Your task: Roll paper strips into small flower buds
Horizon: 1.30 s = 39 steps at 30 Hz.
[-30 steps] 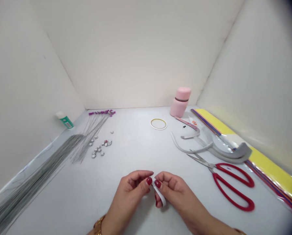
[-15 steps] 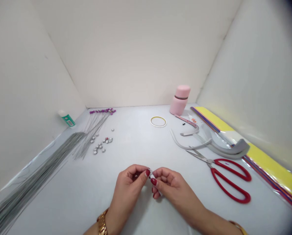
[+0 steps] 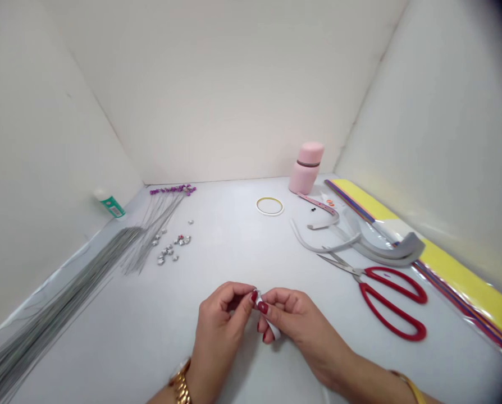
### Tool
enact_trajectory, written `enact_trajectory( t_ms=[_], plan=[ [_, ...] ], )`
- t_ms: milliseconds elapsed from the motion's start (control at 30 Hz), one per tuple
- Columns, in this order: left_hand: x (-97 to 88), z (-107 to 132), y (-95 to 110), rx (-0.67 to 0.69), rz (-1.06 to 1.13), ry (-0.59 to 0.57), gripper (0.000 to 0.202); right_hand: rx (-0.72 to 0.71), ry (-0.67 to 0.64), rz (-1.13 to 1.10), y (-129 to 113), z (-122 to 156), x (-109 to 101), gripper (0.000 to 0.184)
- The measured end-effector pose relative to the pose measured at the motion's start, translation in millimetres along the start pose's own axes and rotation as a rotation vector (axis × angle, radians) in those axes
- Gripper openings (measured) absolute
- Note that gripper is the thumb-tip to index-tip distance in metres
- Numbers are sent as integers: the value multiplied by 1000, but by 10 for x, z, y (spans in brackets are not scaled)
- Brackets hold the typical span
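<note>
As the left hand [image 3: 221, 320] and right hand [image 3: 293, 325] pinch close together above the surface [image 3: 120, 342], a white strip [image 3: 274, 331] runs down between them toward the person, nearer the right hand, with scissors [image 3: 386, 312] off right.

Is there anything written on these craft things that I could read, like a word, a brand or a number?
Green label on the white-capped plastic bottle: printed, but too small and blurred to read.
No other words, brands or numbers can be read.
</note>
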<state>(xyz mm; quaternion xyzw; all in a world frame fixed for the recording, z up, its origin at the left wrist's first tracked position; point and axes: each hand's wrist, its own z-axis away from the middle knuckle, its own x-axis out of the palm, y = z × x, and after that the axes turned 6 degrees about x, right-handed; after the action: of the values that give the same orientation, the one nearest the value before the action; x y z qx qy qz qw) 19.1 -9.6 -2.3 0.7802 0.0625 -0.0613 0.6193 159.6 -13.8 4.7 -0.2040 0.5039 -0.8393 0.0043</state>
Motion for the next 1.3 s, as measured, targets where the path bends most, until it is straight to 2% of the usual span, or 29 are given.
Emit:
enact_trajectory(
  t_ms=[100,200,300,367,433,500,567,633,700,867,1167,1300],
  plan=[
    [-56,-28,7,205,-204,-100,11,12,-7,-30,-11,5,-5,24],
    [-105,-57,-1,361,-301,-157,14,11,-13,-46,-22,-1,-10,22],
    [-135,-65,-12,442,-363,-213,18,6,7,-55,-28,-10,-20,23],
    [-142,-58,-14,449,-371,-253,21,4,22,-67,-30,-15,-30,24],
    [-137,-44,-10,387,-327,-279,21,-5,36,-76,-33,-19,-39,24],
    [-115,-30,2,245,-209,-271,20,-21,48,-72,-39,-20,-43,22],
    [-76,-22,21,48,-5,-240,20,-36,51,-47,-44,-16,-38,22],
    [-31,-23,50,-130,226,-257,22,-48,57,-11,-44,-11,-25,25],
    [7,-31,85,-219,349,-264,20,-57,61,22,-37,-7,-14,29],
    [34,-30,137,-222,404,-203,15,-56,71,76,-3,-18,-19,33],
    [27,-15,78,-337,453,-178,17,-31,60,100,-14,-15,-6,28],
    [46,-20,73,-337,448,-165,16,-31,75,122,5,-20,-12,28]
  ],
)
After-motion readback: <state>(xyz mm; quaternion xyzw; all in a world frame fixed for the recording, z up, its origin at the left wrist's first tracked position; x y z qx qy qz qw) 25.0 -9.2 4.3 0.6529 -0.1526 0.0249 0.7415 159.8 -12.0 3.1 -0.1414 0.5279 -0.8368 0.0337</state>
